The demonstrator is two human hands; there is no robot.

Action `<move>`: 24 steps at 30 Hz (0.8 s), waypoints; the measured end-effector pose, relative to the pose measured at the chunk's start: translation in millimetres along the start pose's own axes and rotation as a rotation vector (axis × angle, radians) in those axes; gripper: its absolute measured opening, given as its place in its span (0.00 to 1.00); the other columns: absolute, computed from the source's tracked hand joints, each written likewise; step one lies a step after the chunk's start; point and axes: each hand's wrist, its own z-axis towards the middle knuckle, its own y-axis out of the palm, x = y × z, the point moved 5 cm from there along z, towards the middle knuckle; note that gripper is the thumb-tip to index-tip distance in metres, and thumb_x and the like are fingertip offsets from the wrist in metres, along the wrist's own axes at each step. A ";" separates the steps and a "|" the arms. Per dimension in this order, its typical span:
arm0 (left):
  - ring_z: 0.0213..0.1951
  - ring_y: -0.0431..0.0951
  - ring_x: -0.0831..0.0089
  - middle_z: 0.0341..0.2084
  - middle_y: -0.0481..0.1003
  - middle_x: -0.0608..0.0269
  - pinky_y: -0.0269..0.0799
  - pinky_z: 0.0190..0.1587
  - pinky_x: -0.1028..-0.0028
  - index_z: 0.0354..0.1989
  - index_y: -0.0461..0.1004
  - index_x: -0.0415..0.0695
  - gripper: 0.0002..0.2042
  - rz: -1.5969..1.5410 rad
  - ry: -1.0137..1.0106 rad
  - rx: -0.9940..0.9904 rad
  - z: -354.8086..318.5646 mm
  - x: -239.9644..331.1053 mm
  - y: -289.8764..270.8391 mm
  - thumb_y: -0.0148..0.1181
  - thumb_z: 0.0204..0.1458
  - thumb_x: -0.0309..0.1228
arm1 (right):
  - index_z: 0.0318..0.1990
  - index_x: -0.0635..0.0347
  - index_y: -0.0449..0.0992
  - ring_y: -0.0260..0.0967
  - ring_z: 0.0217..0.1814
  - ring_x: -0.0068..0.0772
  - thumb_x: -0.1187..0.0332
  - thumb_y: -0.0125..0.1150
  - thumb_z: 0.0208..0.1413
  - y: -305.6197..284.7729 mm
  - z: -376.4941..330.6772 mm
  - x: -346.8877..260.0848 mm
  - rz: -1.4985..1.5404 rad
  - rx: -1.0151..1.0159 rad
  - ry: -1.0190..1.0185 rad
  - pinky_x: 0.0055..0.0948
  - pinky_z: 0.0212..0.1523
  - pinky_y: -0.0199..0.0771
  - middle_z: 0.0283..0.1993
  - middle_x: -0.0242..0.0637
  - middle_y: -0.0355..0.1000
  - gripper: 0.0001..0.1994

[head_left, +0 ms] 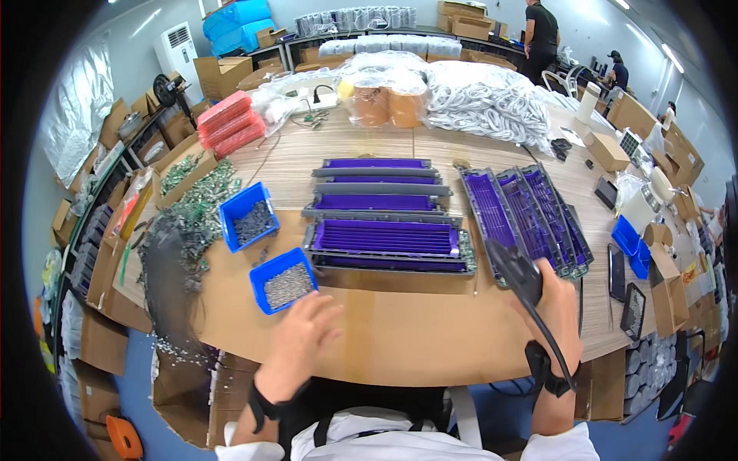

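Blue bin of small grey screws (pixel 283 280): on brown tabletop (pixel 400 330), front-left, just beside left hand (pixel 304 332), fingers loosely curled over bin's near edge, gripping nothing visible. Black electric screwdriver w/ cable (pixel 516 270): gripped in right hand (pixel 560 303), near purple-lined grey tray (pixel 388 242) at centre.

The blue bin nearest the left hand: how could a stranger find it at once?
On the brown table, look left of the purple trays, where two blue bins stand. It is the nearer bin, just above the left hand. Its fill is light grey; the farther bin holds darker parts.
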 end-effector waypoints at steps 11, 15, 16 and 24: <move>0.60 0.65 0.48 0.50 0.72 0.53 0.66 0.58 0.56 0.43 0.78 0.42 0.15 -0.058 -0.081 0.146 -65.8 -36.8 -9.7 0.65 0.44 0.22 | 0.39 0.57 0.67 0.71 0.39 0.43 0.77 0.68 0.38 125.9 59.1 -81.7 -0.318 -0.088 -0.547 0.40 0.33 0.74 0.30 0.37 0.71 0.20; 0.61 0.64 0.48 0.50 0.72 0.53 0.65 0.59 0.56 0.43 0.78 0.42 0.15 -0.057 -0.131 0.277 -63.7 -70.2 -30.3 0.65 0.44 0.20 | 0.40 0.58 0.67 0.70 0.39 0.41 0.77 0.67 0.36 135.7 62.7 -78.4 -0.384 -0.071 -0.549 0.39 0.31 0.72 0.31 0.36 0.71 0.20; 0.61 0.64 0.48 0.50 0.72 0.53 0.65 0.59 0.56 0.43 0.78 0.42 0.15 -0.047 -0.136 0.279 -59.3 -76.4 -32.9 0.65 0.44 0.20 | 0.40 0.58 0.68 0.70 0.38 0.41 0.77 0.66 0.35 132.9 62.3 -77.9 -0.365 -0.034 -0.565 0.39 0.31 0.71 0.31 0.36 0.71 0.20; 0.59 0.67 0.50 0.49 0.73 0.54 0.67 0.56 0.59 0.33 0.79 0.39 0.06 -0.063 -0.147 0.267 -50.9 -113.9 -26.8 0.66 0.45 0.23 | 0.41 0.60 0.72 0.68 0.35 0.40 0.79 0.63 0.33 72.7 20.0 -109.0 -0.384 0.065 -0.578 0.36 0.32 0.70 0.30 0.36 0.69 0.20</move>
